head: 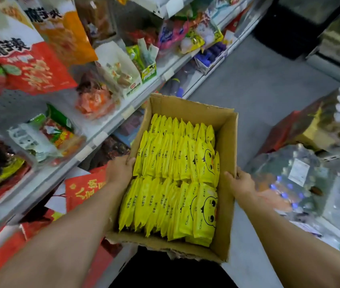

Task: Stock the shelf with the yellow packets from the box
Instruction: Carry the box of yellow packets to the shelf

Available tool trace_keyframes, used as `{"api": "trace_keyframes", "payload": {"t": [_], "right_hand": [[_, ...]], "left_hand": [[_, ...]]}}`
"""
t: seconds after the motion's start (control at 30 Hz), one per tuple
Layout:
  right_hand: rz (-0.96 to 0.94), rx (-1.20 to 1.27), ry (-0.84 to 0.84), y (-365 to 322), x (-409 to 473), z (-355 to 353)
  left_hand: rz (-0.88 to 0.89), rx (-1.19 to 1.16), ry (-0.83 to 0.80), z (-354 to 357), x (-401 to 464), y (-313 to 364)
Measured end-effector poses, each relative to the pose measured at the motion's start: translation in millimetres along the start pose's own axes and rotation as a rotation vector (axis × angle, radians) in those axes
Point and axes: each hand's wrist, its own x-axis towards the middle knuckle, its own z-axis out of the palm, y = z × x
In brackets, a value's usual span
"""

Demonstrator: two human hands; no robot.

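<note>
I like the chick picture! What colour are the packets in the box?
Bright yellow packets, seen clearly in the head view.

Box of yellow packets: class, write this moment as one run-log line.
phase: carrying | left hand: grips box left wall | right hand: grips right wall | yellow packets: upright rows, none removed | shelf: at left

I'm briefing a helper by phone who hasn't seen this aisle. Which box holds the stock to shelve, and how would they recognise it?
Beside the snack shelves on the left of the aisle, look for the open brown cardboard box gripped at its sides by the left hand and right hand. Only it holds three rows of upright yellow packets printed with a cartoon chick face.
</note>
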Motion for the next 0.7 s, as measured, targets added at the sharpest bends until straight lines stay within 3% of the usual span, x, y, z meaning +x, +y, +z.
{"api": "trace_keyframes", "payload": {"t": [0.33, 0.7], "right_hand": [[0.166, 0.123, 0.072, -56, 76, 48], [0.292, 0.164, 0.102, -78, 150, 90]], "left_hand": [[0.039, 0.021, -0.076, 12, 150, 33], [0.097, 0.025, -0.11, 44, 252, 56]]}}
